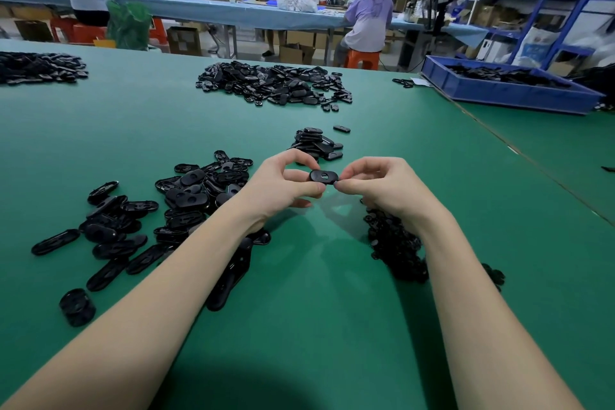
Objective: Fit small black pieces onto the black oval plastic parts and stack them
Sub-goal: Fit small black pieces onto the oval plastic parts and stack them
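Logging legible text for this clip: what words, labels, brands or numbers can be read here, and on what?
"OKINA NAR...", roughly and only in part: pale print across the back of the purple shirt of the person seated on the orange stool; blurred, so uncertain.
White and blue bag by the blue shelving: it carries print, too blurred to read.
Cardboard boxes under the far table: no legible marking.
Black oval part in the hands: no text visible.

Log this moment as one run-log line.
left hand: pinches oval part | right hand: pinches its other end | stack: behind | stage: fitting
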{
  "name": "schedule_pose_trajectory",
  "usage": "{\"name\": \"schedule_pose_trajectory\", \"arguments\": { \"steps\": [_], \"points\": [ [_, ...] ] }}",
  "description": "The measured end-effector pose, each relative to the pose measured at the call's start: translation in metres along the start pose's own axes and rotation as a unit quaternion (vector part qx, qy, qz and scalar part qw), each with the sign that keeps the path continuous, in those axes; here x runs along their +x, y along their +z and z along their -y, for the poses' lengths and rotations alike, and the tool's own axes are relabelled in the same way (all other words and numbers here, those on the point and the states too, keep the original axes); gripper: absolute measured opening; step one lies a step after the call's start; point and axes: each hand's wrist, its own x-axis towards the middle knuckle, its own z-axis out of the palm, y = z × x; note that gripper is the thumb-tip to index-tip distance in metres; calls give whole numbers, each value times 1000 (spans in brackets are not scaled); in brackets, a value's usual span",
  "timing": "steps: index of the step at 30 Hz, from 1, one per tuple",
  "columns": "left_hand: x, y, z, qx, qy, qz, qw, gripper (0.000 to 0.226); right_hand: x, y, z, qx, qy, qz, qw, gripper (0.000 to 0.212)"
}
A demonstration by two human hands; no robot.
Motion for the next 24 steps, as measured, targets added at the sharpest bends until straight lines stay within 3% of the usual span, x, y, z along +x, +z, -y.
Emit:
{"name": "schedule_pose_trajectory", "arguments": {
  "steps": [17,24],
  "points": [
    [1,-2,1,76,27,-13,997,23,5,5,-2,-40,14,-4,999,4],
    [1,-1,1,78,35,-23,996,23,7,4,-5,-5,35,-22,999,17]
  ]
}}
